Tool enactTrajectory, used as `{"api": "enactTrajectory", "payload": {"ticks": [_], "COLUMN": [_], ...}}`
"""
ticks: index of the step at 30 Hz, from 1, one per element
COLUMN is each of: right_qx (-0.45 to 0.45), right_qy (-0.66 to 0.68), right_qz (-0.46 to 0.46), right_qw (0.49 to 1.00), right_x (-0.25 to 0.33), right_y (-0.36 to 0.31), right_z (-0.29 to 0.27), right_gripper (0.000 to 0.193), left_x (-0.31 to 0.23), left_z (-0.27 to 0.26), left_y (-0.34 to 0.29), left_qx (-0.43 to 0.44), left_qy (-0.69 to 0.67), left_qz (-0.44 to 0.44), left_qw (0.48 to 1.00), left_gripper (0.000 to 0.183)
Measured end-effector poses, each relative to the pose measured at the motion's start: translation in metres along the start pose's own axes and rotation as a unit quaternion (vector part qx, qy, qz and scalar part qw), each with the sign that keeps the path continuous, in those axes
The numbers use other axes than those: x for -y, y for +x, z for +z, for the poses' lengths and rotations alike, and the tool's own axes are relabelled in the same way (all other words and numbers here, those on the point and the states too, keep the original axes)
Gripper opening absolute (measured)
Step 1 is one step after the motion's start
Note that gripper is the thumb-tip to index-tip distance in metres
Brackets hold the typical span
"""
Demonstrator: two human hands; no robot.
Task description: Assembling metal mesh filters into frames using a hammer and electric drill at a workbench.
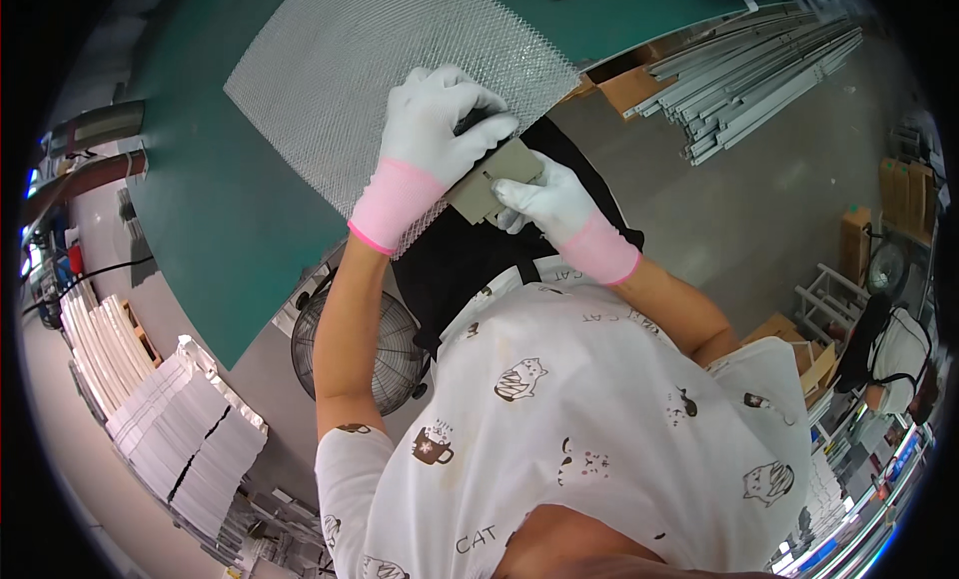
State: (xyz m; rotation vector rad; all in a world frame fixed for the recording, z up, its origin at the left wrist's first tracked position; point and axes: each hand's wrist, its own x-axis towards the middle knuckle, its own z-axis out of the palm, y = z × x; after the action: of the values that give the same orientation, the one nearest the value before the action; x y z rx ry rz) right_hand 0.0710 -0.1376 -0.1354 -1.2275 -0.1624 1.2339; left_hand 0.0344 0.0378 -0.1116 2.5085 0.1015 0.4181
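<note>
My left hand (435, 119), in a white glove with a pink cuff, rests over the metal mesh sheet (330, 59) near its closest edge. Its fingers are curled, and something dark shows between thumb and forefinger, too hidden to name. In my right hand (554, 204), gloved the same way, is an olive-grey flat block (478, 196) with a small slot, thumb on top and fingers beneath. The block sits right beside the mesh edge, close below my left thumb. Whether it touches the mesh, I cannot tell.
The mesh lies on a green table (230, 239). A black floor fan (350, 344) stands below the table edge. Long metal profiles (739, 84) are stacked at the far right, with cardboard boxes (904, 199) beyond. White panels (185, 434) are piled at the left.
</note>
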Motion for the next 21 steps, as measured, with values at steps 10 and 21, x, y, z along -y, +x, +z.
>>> {"api": "enactTrajectory", "payload": {"ticks": [10,21], "right_qx": [-0.033,-0.027], "right_qy": [0.043,0.064], "right_qz": [0.045,0.049], "right_qw": [0.998,0.996], "right_x": [0.0038,0.0072], "right_y": [-0.0062,-0.0085], "right_z": [0.0065,0.0081], "right_gripper": [0.032,0.029], "left_x": [0.0013,-0.0015], "left_z": [0.0021,0.0022], "left_y": [-0.0008,-0.0016], "left_qx": [-0.015,-0.022], "left_qy": [0.023,0.025], "left_qz": [0.016,0.013], "left_qw": [1.000,0.999], "left_gripper": [0.024,0.022]}}
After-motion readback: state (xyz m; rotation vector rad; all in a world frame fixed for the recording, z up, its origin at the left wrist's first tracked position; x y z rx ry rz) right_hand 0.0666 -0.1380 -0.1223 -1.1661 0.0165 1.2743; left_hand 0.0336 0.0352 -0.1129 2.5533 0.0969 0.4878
